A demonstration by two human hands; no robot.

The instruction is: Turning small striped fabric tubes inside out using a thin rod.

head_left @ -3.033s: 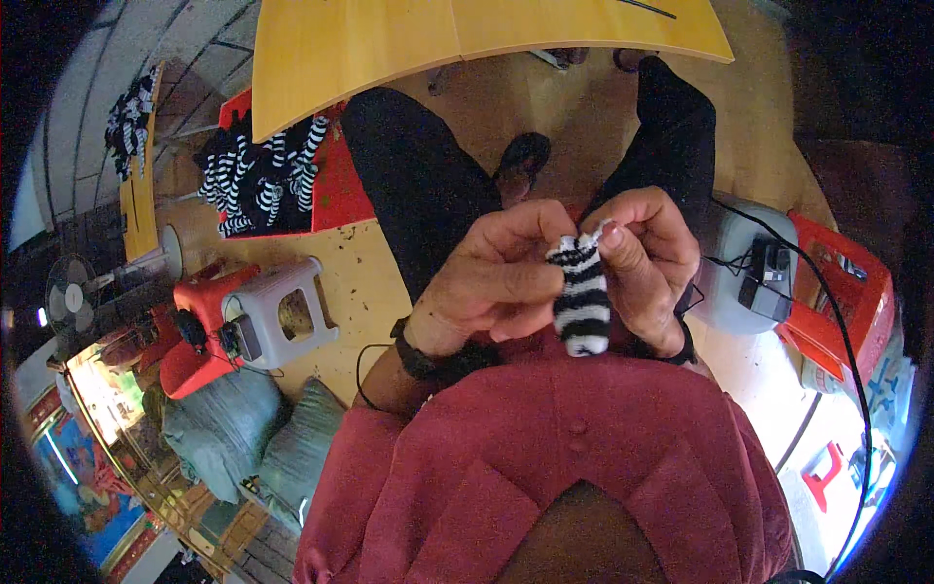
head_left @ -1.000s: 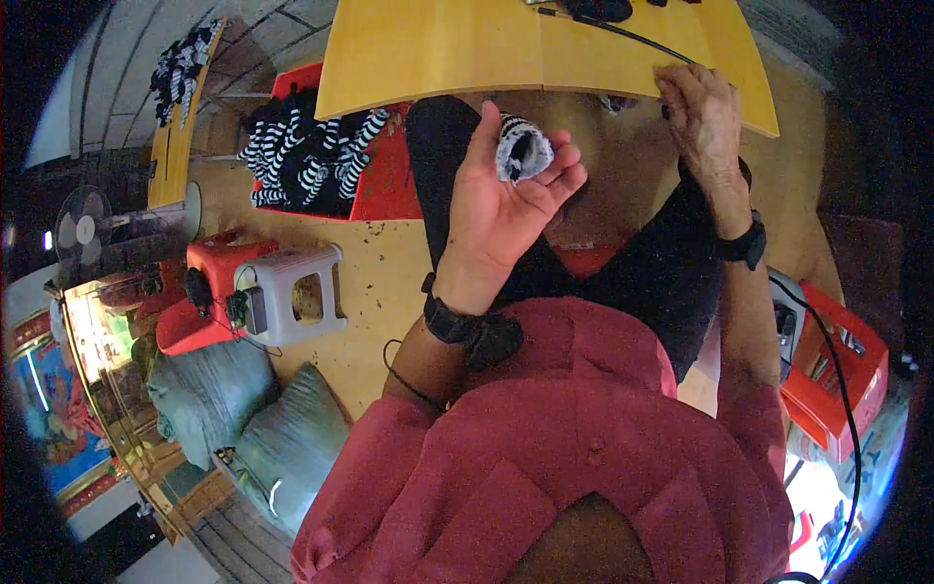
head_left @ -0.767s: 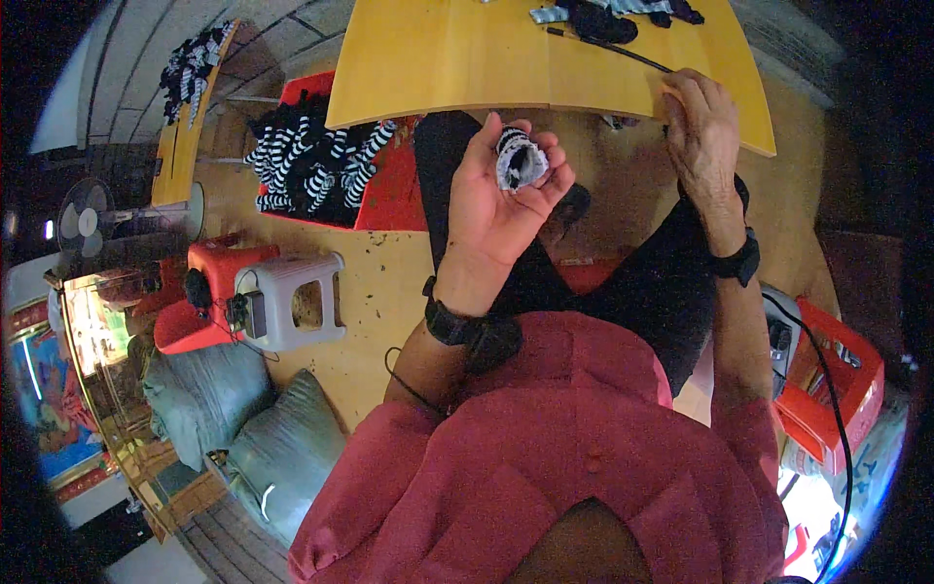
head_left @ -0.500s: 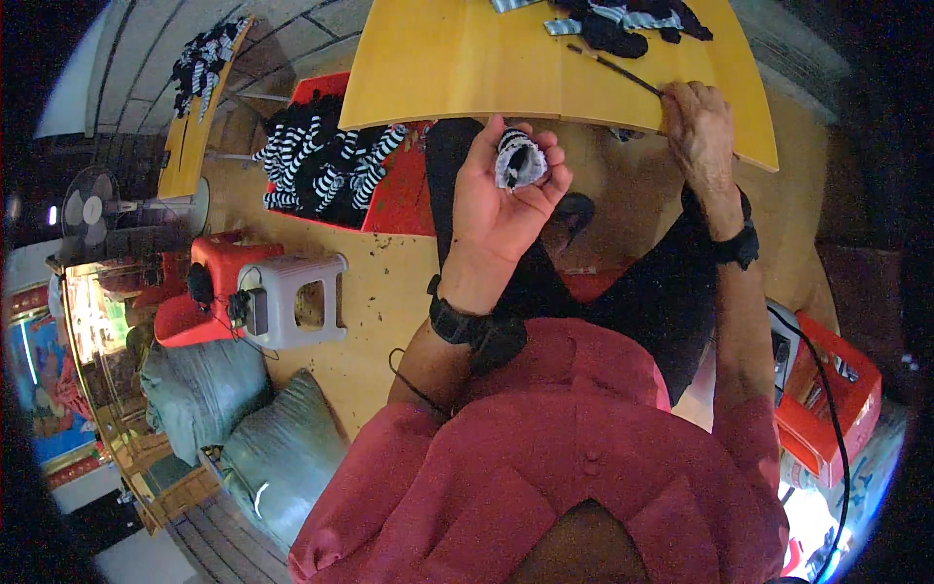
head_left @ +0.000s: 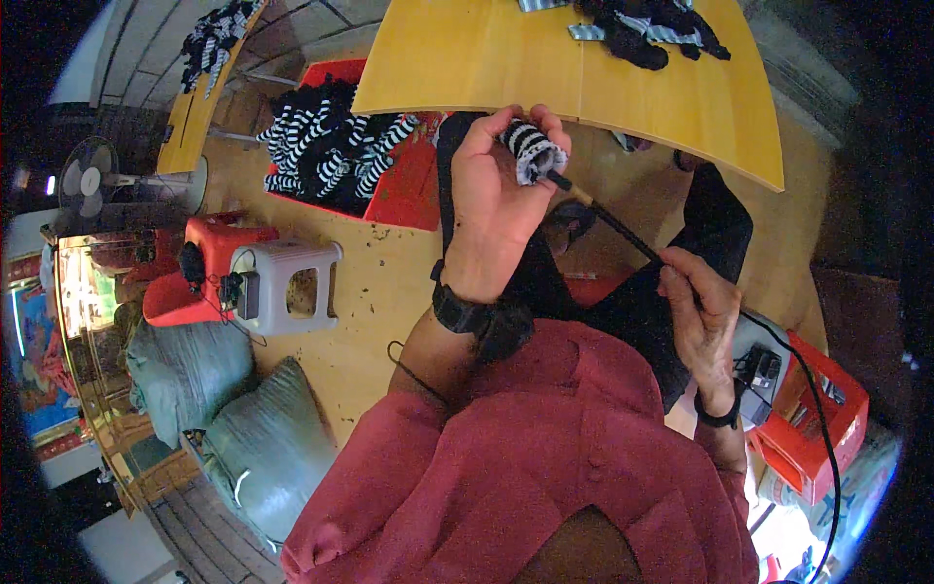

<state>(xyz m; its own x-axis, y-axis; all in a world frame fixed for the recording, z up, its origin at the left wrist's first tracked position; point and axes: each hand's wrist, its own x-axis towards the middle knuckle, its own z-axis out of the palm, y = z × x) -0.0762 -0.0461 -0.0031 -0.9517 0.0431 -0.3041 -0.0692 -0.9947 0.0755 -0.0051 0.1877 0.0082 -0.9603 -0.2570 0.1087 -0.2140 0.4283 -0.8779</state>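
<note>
Left hand closed round rolled striped sock, opening facing right. Right hand pinching thin dark stick, tip touching sock's opening, axis slanting up-left.

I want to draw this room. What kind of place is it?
Probably a small home workshop where striped socks get finished. A red crate is heaped with black-and-white striped socks, more lie on the yellow table, and the left hand holds a rolled striped sock while the right hand pokes a thin stick into it.

Left hand grips striped sock; right hand holds stick.
</note>
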